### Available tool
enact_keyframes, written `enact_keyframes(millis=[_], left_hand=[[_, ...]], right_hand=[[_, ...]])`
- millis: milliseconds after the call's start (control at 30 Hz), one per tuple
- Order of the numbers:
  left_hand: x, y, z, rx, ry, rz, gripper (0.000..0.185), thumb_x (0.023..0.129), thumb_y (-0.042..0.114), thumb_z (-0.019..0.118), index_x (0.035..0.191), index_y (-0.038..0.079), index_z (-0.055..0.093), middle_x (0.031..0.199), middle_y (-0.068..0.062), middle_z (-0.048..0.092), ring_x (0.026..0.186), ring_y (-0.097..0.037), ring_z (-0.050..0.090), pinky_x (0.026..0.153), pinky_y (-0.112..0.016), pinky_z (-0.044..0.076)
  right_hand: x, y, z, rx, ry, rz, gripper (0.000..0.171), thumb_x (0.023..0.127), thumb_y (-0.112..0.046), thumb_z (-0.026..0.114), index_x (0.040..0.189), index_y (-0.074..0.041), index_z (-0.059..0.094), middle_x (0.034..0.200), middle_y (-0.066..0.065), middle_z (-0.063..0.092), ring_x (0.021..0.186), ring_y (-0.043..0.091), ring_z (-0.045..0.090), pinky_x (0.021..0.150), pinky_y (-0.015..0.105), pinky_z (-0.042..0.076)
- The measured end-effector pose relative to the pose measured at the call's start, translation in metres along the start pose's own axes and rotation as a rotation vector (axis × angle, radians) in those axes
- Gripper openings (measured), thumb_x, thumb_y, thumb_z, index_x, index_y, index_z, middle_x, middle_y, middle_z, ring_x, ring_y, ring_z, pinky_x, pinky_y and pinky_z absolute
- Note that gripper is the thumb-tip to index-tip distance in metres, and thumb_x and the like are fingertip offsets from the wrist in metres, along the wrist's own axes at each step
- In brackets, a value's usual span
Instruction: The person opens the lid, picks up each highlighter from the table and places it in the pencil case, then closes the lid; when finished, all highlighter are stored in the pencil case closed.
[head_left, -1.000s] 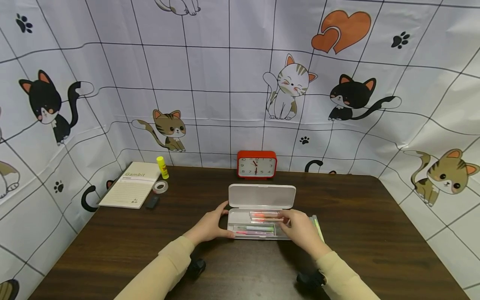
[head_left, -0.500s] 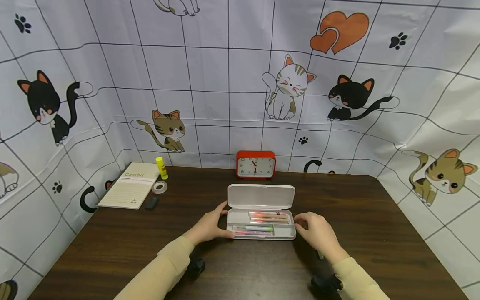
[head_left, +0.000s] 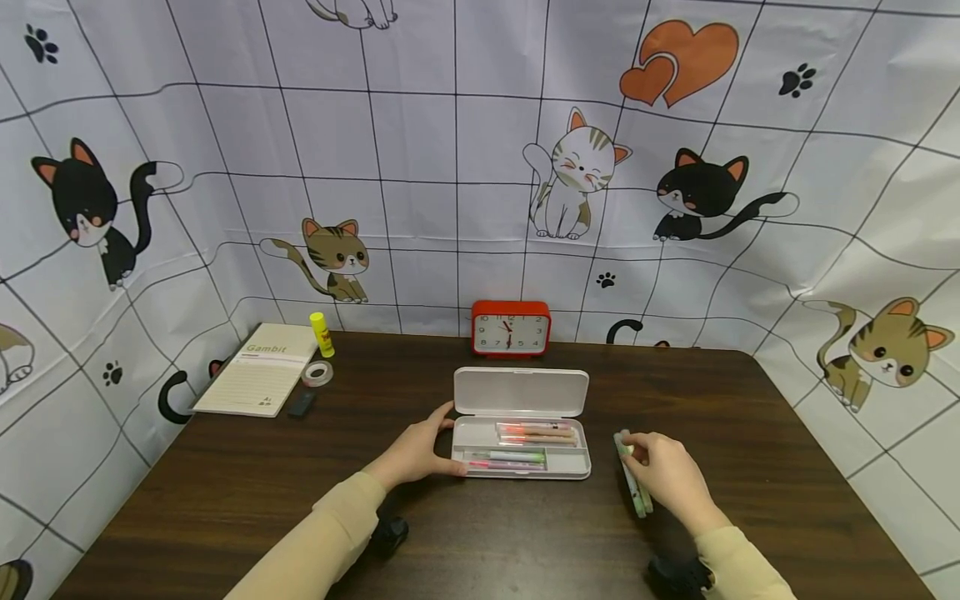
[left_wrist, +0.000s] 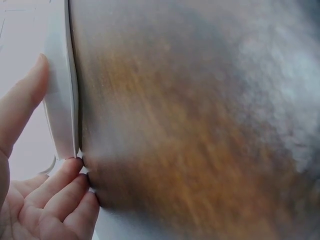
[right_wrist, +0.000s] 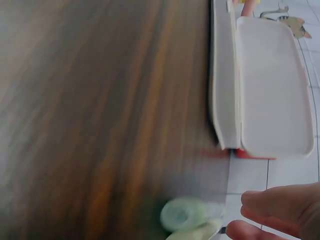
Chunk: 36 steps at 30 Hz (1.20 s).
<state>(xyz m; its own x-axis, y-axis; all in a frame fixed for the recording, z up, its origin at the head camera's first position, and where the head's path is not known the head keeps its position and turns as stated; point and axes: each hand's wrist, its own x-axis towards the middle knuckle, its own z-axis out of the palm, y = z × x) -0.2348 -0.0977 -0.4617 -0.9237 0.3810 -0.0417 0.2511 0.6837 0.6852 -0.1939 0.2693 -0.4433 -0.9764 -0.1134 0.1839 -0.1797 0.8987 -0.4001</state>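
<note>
A white pencil case (head_left: 521, 477) lies with its lid (head_left: 521, 392) raised. In its back compartment sit orange-and-pink pens (head_left: 536, 432); green and pink pens (head_left: 510, 458) lie in the front one. My left hand (head_left: 412, 454) holds the case at its left end. The left wrist view shows the thumb (left_wrist: 32, 92) on the case's side and fingertips (left_wrist: 70, 167) at its end. Right of the case, two green pens (head_left: 632, 479) lie side by side on the table. My right hand (head_left: 671, 475) is over their far ends, its fingers spread apart and not closed around them.
A red clock (head_left: 511, 328) stands behind the case. At the back left are a notepad (head_left: 258, 371), a yellow glue stick (head_left: 322, 335), a roll of tape (head_left: 317, 373) and a small dark block (head_left: 302, 405). A cat-patterned sheet (head_left: 420, 167) hangs along the table's back edge.
My right hand has left the case's back compartment and moved right to the green pens, leaving an orange pen behind in the case. My left hand has stayed at the case's left end.
</note>
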Motion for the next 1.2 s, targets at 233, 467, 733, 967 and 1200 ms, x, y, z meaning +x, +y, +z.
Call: enact_keyframes(millis=[233,467,733,967,1200], left_hand=[[0.001,0.0,0.0,0.003,0.003,0.001,0.106,0.07,0.035,0.084,0.149,0.001,0.022,0.136,-0.017,0.053,0.129,-0.036,0.044,0.106,-0.052,0.033],[0.001,-0.001,0.0,0.006,0.0,-0.003,0.106,0.07,0.035,0.084,0.149,0.001,0.022,0.136,-0.017,0.053,0.129,-0.036,0.044,0.106,-0.052,0.033],[0.001,0.0,-0.001,0.0,0.008,-0.01,0.107,0.07,0.036,0.085,0.149,0.002,0.022,0.136,-0.016,0.053,0.129,-0.035,0.044,0.106,-0.052,0.033],[0.001,0.001,0.0,0.0,0.007,-0.019,0.106,0.07,0.036,0.085,0.149,0.003,0.022,0.135,-0.016,0.053,0.13,-0.035,0.043,0.107,-0.052,0.032],[0.0,0.001,0.0,0.006,0.006,-0.022,0.106,0.07,0.036,0.084,0.149,0.003,0.022,0.136,-0.015,0.053,0.13,-0.035,0.043,0.106,-0.052,0.033]], right_hand=[[-0.004,0.014,0.002,-0.012,-0.006,0.009,0.024,0.082,-0.007,0.071,0.104,0.001,0.07,0.074,0.0,0.061,0.065,0.012,0.054,0.055,0.029,0.044],[-0.004,0.017,0.001,0.006,-0.025,0.008,0.023,0.081,-0.007,0.071,0.101,0.003,0.07,0.072,0.0,0.06,0.063,0.012,0.053,0.057,0.031,0.045],[-0.005,0.019,0.0,0.012,-0.062,0.055,0.024,0.081,-0.009,0.071,0.102,0.005,0.068,0.072,0.001,0.059,0.06,0.012,0.049,0.055,0.031,0.042],[-0.006,0.023,-0.001,0.013,-0.076,0.095,0.025,0.082,-0.007,0.07,0.102,0.008,0.067,0.072,0.002,0.058,0.057,0.013,0.048,0.053,0.03,0.041],[-0.007,0.025,-0.002,0.019,-0.083,0.15,0.018,0.083,-0.008,0.068,0.094,0.007,0.067,0.072,0.005,0.059,0.053,0.013,0.05,0.049,0.031,0.043]])
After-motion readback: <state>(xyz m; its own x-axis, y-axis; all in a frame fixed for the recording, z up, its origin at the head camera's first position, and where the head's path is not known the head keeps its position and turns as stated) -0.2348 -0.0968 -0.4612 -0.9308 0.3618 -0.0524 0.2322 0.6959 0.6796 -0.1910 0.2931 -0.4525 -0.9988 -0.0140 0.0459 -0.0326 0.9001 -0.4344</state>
